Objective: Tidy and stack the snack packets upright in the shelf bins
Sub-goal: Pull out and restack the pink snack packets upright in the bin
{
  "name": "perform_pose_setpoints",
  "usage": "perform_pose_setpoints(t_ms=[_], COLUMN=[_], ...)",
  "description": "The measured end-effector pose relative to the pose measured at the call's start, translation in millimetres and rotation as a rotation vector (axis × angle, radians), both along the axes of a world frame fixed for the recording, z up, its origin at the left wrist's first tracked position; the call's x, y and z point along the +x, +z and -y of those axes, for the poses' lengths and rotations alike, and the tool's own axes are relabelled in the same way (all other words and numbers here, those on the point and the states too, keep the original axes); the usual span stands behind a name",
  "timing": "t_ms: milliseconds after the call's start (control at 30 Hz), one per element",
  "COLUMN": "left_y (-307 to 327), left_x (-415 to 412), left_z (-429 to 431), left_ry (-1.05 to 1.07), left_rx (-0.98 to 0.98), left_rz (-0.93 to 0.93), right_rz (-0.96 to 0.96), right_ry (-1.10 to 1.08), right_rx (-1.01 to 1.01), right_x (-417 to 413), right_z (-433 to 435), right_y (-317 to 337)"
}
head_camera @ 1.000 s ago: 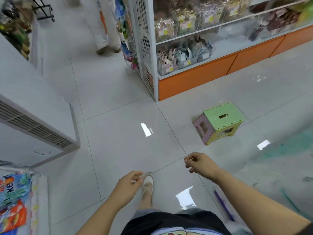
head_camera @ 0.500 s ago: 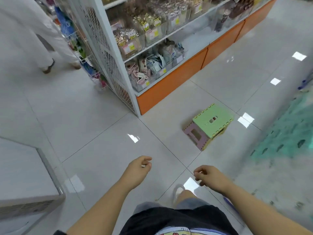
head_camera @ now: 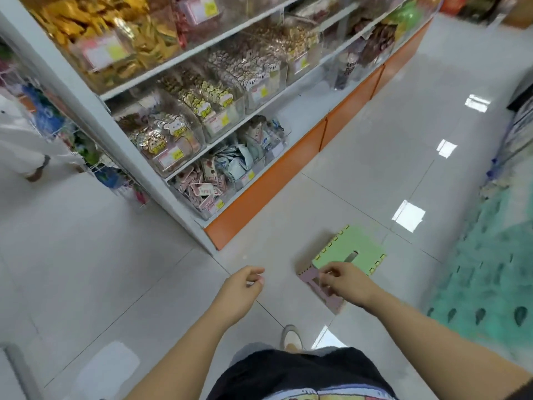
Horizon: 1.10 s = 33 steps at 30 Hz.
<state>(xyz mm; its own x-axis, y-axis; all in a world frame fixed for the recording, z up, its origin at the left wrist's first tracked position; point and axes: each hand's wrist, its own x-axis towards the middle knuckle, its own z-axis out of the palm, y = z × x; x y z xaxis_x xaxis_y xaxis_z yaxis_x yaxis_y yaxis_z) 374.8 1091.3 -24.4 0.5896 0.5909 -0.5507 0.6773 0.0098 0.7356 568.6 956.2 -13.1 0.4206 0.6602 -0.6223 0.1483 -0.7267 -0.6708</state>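
Note:
A white shelf unit (head_camera: 184,57) with an orange base (head_camera: 271,180) fills the upper left. Its clear bins (head_camera: 230,111) hold snack packets. On the lowest shelf, pink packets (head_camera: 202,186) lie jumbled and pale blue packets (head_camera: 239,157) lean at odd angles. My left hand (head_camera: 242,287) hangs over the floor tiles with loosely curled fingers and holds nothing. My right hand (head_camera: 343,280) hovers over the near edge of a green and pink folding stool (head_camera: 346,255), fingers loosely curled, nothing in it. Both hands are well short of the shelf.
The stool stands on the tiled floor (head_camera: 115,269) just in front of the shelf's corner. A green patterned mat (head_camera: 490,269) lies to the right. Another person's legs (head_camera: 26,151) are at far left beside a wire rack (head_camera: 95,166). My shoe (head_camera: 291,339) is below.
The view has moved closer to the shelf and swung up onto it. The stool is now right under my right hand. Both hands stay empty.

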Motion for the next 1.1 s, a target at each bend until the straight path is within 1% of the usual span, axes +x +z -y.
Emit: perform_pose_setpoints(t_ms=[100, 200, 333, 567, 667, 800, 967, 1100], left_y=[1.0, -0.6, -8.3, -19.0, -15.1, -0.2, 9.6, 5.9], left_x=[21.4, 37.7, 64.5, 128.9, 173.6, 235.7, 297.1, 335.0], left_z=[-32.6, -66.9, -117.6, -213.0, -254.1, -296.4, -336.7, -367.1], left_ry=[0.022, 0.028, 0.046, -0.049, -0.113, -0.15, -0.143, -0.07], left_rx=[0.001, 0.002, 0.026, 0.039, 0.041, 0.081, 0.09, 0.073], left_rz=[-0.005, -0.014, -0.015, -0.045, -0.029, 0.02, 0.067, 0.072], right_rz=[-0.002, -0.049, -0.046, -0.021, -0.013, -0.003, 0.039, 0.074], right_ry=[-0.036, -0.068, -0.039, -0.042, -0.067, -0.097, -0.058, 0.071], right_rx=[0.087, 0.157, 0.157, 0.066, 0.046, 0.003, -0.079, -0.12], right_x=[32.6, 57.7, 90.3, 148.2, 172.6, 204.4, 256.2, 307.1], right_z=[-51.0, -94.6, -144.9, -222.5, -248.2, -268.4, -296.4, -336.8], right_y=[15.8, 25.0, 20.5, 4.0, 0.2, -5.5, -15.0, -23.9])
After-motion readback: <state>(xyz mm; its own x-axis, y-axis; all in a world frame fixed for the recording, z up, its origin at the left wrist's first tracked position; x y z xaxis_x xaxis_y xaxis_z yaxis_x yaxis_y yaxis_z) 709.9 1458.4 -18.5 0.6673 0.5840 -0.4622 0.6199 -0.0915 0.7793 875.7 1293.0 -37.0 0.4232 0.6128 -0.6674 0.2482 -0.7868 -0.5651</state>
